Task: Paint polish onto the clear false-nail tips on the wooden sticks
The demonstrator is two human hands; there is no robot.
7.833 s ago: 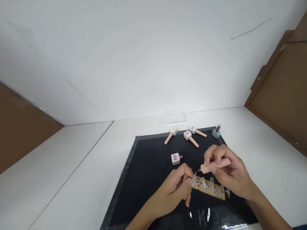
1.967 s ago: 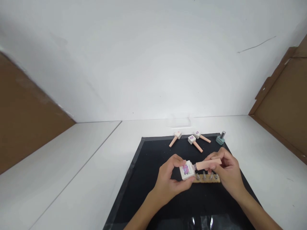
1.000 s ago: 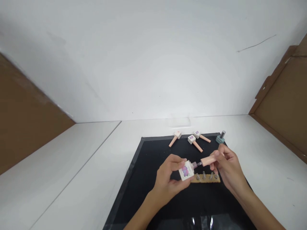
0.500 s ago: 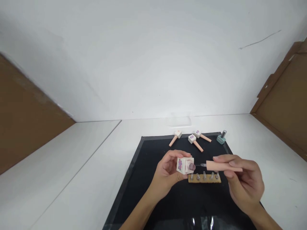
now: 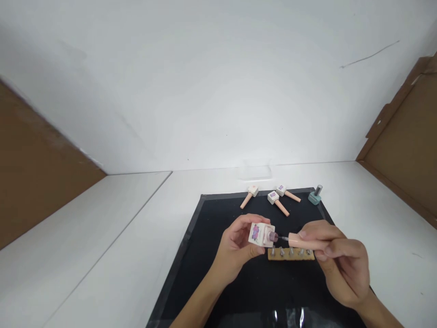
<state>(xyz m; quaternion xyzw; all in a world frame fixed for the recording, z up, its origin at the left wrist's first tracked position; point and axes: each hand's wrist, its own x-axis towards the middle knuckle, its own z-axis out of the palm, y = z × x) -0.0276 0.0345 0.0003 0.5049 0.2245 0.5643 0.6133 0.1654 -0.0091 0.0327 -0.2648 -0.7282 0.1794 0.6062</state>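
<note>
My left hand is closed around a white square nail polish bottle with a purple flower print, its mauve neck tilted to the right. Between the fingers and thumb of my right hand is the pale peach cap of a nail polish brush. The thin brush points left, its tip at the bottle's mouth; whether it touches the rim I cannot tell. Just below the brush lies a tan strip bearing several small clear upright pieces.
Several closed white bottles with peach caps, such as this one, lie at the far side of the black mat. A teal bottle stands at its far right corner. Behind is a clear tray; cardboard panels flank the white table.
My right hand has shifted left, bringing the brush closer to the bottle's mouth, and its fingers have moved along the cap. The bottle has turned slightly in my left hand.
</note>
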